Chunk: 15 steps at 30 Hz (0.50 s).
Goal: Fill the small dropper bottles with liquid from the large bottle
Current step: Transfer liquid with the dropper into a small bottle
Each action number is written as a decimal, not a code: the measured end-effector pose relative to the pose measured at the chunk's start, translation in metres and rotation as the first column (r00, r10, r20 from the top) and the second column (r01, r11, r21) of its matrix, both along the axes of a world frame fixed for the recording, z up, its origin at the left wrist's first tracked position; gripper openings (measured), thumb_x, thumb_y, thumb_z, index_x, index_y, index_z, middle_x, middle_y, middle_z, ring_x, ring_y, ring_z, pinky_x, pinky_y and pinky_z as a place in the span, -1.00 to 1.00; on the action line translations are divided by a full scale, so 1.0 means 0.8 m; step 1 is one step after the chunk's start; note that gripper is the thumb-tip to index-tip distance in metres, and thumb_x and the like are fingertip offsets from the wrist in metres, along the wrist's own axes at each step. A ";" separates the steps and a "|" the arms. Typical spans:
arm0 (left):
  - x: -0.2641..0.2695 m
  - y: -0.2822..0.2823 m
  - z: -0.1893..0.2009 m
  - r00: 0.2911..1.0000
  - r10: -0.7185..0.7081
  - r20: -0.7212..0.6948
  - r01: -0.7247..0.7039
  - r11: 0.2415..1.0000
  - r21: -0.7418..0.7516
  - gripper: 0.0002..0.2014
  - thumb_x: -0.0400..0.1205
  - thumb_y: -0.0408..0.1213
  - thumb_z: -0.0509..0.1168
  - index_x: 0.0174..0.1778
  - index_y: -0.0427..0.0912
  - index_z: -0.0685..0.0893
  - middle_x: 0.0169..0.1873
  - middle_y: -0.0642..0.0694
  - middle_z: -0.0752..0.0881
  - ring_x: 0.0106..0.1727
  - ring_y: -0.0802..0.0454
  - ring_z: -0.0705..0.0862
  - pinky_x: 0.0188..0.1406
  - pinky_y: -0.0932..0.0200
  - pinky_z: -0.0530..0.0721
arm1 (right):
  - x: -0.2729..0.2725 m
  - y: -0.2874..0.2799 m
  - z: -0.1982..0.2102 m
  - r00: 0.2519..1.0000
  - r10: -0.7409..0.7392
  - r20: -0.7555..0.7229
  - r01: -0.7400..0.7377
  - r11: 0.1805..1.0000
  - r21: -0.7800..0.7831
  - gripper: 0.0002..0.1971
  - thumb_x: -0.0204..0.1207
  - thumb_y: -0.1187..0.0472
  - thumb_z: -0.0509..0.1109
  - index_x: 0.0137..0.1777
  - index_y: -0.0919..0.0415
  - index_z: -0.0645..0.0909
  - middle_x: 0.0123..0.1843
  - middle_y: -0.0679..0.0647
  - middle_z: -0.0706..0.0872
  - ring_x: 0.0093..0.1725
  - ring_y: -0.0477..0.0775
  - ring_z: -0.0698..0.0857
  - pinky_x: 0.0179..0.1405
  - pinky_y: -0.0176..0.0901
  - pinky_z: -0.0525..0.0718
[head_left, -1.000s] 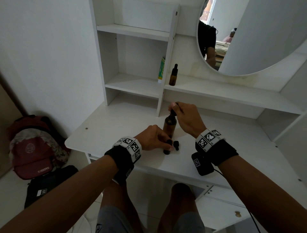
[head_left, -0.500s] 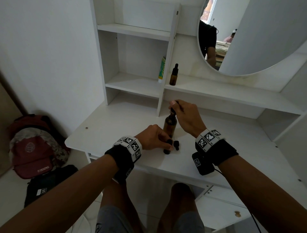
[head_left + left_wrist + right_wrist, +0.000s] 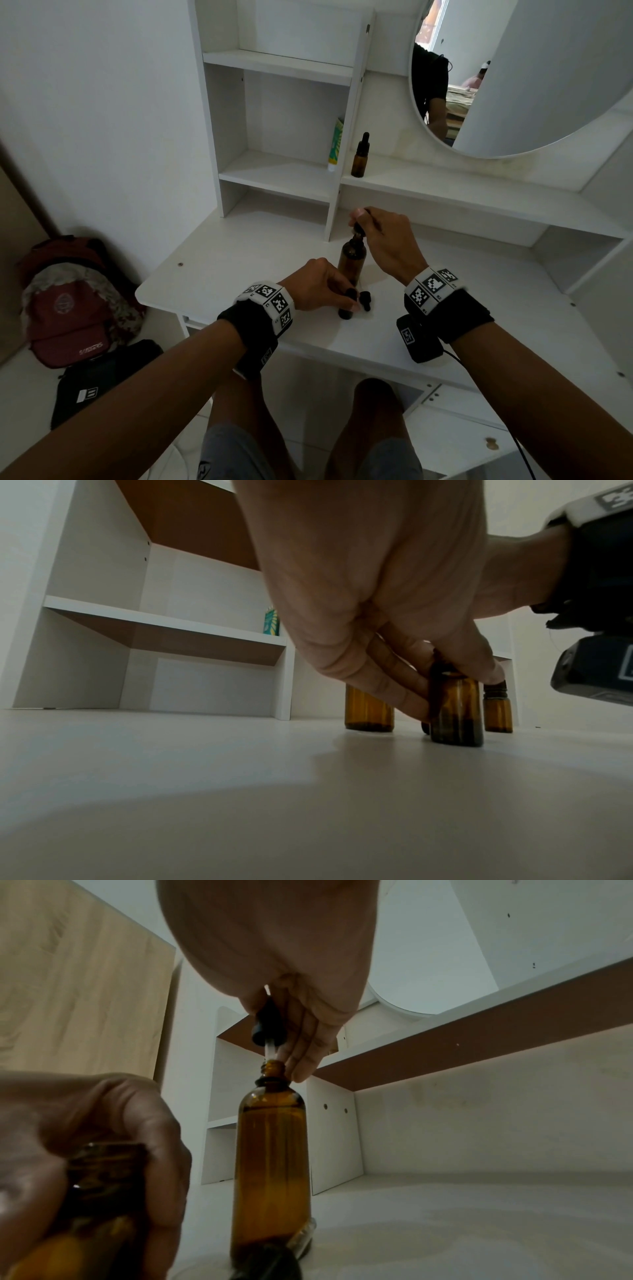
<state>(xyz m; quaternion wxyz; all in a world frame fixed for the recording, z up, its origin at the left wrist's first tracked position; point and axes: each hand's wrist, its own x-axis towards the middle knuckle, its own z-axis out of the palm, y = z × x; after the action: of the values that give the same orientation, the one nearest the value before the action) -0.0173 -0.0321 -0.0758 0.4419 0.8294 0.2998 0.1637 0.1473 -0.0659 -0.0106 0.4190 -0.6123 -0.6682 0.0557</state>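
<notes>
The large amber bottle (image 3: 351, 260) (image 3: 272, 1153) stands uncapped on the white desk (image 3: 479, 301). My right hand (image 3: 383, 240) pinches a black-capped dropper (image 3: 265, 1027) above it, the glass tube dipping into the bottle's neck. My left hand (image 3: 322, 289) (image 3: 438, 669) grips a small amber bottle (image 3: 457, 712) (image 3: 346, 313) upright on the desk in front of the large one. A second small amber bottle (image 3: 498, 712) stands open just to its right. A capped dropper bottle (image 3: 360, 156) stands on the shelf behind.
Small black caps (image 3: 365, 299) lie on the desk by my left fingers. A green-and-white tube (image 3: 335, 144) leans in the shelf unit. A round mirror (image 3: 513, 75) hangs at the back right. Bags (image 3: 68, 308) sit on the floor to the left.
My right hand has lifted the dropper slightly above the large bottle's neck. The left hand has stayed on the small bottle.
</notes>
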 end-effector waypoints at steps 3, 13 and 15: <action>0.000 0.000 0.000 1.000 0.006 0.001 -0.006 1.000 0.000 -0.74 0.43 -0.18 0.62 0.01 -0.15 0.88 -0.10 0.01 0.87 -0.05 0.18 0.82 0.19 0.09 0.77 | -0.001 -0.002 0.000 0.999 0.005 0.051 -0.005 1.000 -0.009 -0.57 0.75 0.06 0.11 -0.05 0.33 0.72 -0.18 0.20 0.80 -0.19 0.14 0.78 -0.08 0.04 0.77; 0.001 -0.001 0.001 1.000 0.009 -0.009 -0.009 1.000 0.001 -0.72 0.43 -0.17 0.62 0.02 -0.16 0.88 -0.10 0.00 0.88 -0.04 0.16 0.82 0.18 0.12 0.77 | 0.002 -0.004 0.000 0.998 0.008 0.070 -0.008 1.000 0.002 -0.58 0.75 0.07 0.11 -0.05 0.32 0.72 -0.19 0.21 0.80 -0.18 0.16 0.78 -0.08 0.10 0.75; 0.000 -0.001 0.001 1.000 0.005 -0.011 -0.005 1.000 0.004 -0.73 0.44 -0.17 0.61 0.02 -0.17 0.88 -0.10 -0.01 0.88 -0.04 0.15 0.82 0.18 0.11 0.77 | 0.002 -0.003 0.002 0.998 0.009 0.063 -0.009 1.000 0.001 -0.57 0.76 0.07 0.11 -0.03 0.33 0.72 -0.17 0.21 0.81 -0.16 0.16 0.79 -0.06 0.11 0.76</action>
<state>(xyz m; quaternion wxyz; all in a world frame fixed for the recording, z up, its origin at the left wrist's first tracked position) -0.0171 -0.0333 -0.0750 0.4384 0.8303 0.3041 0.1608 0.1491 -0.0687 -0.0094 0.3978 -0.6105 -0.6839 0.0380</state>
